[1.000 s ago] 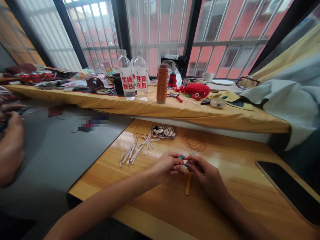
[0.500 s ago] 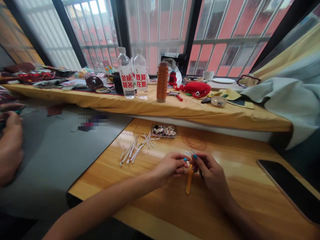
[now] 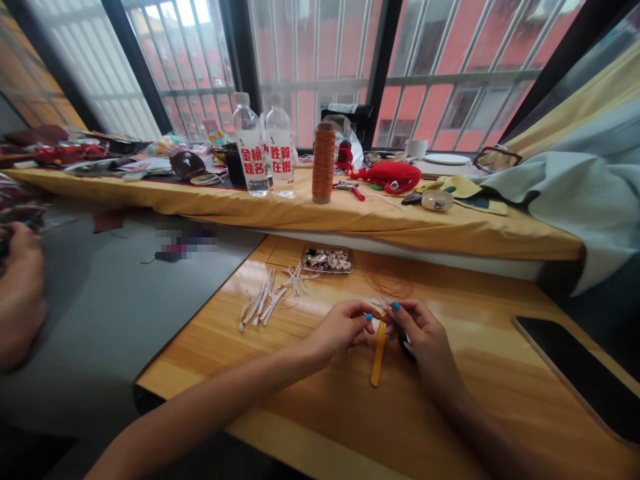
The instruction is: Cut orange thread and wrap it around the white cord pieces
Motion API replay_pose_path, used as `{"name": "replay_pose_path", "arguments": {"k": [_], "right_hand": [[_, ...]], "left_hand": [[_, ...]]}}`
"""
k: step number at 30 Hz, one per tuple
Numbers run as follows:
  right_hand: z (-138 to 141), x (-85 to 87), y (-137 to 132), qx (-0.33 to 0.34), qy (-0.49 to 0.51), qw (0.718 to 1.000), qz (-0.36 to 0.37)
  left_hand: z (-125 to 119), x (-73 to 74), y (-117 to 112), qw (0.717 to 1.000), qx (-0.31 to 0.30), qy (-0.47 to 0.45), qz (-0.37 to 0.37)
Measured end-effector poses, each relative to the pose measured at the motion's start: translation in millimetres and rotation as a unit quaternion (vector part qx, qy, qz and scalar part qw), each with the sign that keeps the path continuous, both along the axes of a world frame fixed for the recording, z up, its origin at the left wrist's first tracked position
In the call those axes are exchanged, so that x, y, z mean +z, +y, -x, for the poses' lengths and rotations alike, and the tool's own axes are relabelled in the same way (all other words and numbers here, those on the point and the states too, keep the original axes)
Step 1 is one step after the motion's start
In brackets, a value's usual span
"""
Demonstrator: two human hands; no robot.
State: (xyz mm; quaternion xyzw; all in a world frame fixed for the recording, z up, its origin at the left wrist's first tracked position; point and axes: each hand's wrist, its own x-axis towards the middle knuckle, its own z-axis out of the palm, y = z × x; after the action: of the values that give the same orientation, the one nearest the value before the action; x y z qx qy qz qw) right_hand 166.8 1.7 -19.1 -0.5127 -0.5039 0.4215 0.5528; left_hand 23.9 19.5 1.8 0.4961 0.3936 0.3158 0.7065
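Note:
My left hand is closed in a pinch above the wooden table, with orange thread at its fingertips. Close beside it on the right, my right hand is closed too. A dark loop handle shows under its palm and a thin metal tip above its fingers, which look like small scissors. A small white strip pokes up between the two hands, and fingers partly hide it. Just below the fingertips lies a flat yellow stick.
White strips and a clear tray of beads lie left of the hands. Loose orange thread coils behind them. A phone lies right. Bottles and a thread spool stand on the ledge. Another person's hand is far left.
My hands have shifted slightly and the fingertips sit a little further apart, with orange thread showing between them. The dark handle under my right palm shows more. Both hands stay closed.

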Motion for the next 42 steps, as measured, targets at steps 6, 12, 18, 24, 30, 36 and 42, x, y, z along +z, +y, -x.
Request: {"name": "replay_pose_path", "arguments": {"k": [6,12,18,24,30,36,42], "right_hand": [[-0.6,-2.8,2.7,-0.019,0.071,0.996,0.04],[-2.0,-0.9,2.9,-0.035,0.115,0.991,0.057],[-0.6,4.4,1.7,-0.059,0.102,0.991,0.059],[-9.8,7.8,7.7,0.011,0.069,0.99,0.119],[-29.6,5.4,17.0,0.059,-0.109,0.988,0.087],[-43.9,4.9,21.3,-0.012,-0.295,0.955,0.024],[-50.7,9.9,22.8,-0.057,-0.359,0.931,0.035]], "left_hand": [[-0.6,-12.6,5.6,0.979,0.008,0.124,-0.16],[2.8,-17.3,5.4,0.889,-0.018,0.223,-0.4],[10.0,-14.5,-0.7,0.855,-0.065,0.261,-0.444],[12.1,-22.0,4.0,0.84,-0.081,0.286,-0.454],[10.0,-28.2,17.9,0.8,-0.1,0.343,-0.482],[12.3,-21.1,21.6,0.803,-0.108,0.359,-0.463],[15.5,-23.5,26.6,0.787,-0.119,0.38,-0.471]]}}
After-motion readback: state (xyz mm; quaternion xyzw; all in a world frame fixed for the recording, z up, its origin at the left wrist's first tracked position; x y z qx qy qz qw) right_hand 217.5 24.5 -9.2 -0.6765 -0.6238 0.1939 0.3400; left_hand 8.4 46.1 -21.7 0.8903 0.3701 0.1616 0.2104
